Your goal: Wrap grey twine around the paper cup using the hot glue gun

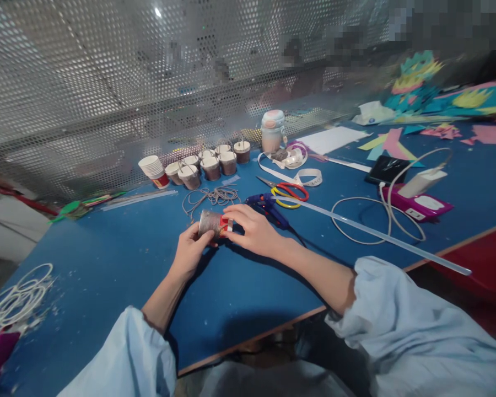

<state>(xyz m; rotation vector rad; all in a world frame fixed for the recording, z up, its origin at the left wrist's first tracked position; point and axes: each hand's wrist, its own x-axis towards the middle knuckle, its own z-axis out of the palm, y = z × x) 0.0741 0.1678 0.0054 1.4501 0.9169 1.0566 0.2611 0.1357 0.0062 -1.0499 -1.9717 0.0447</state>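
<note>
Between my hands lies a paper cup [210, 223] on its side, partly wrapped in grey-brown cord, with a red printed band still showing at its right end. My left hand [192, 245] grips the wrapped part, thumb in front. Fingers and thumb of my right hand [250, 229] close around the red end. A loose tangle of grey-brown cord [213, 197] rests just behind the cup. Right of it, a blue hot glue gun [268, 208] with a long clear glue stick [376, 234] lies beside scissors [291, 193] with red and yellow handles.
Several cord-wrapped cups [210, 168] stand at the back, beside a stack of paper cups [152, 168]. A pastel bottle [273, 131] and white ribbon [310, 177] are nearby. A purple power strip [417, 204] with cables sits right; white cord [20, 298] lies left. Behind rises a perforated metal screen [107, 82].
</note>
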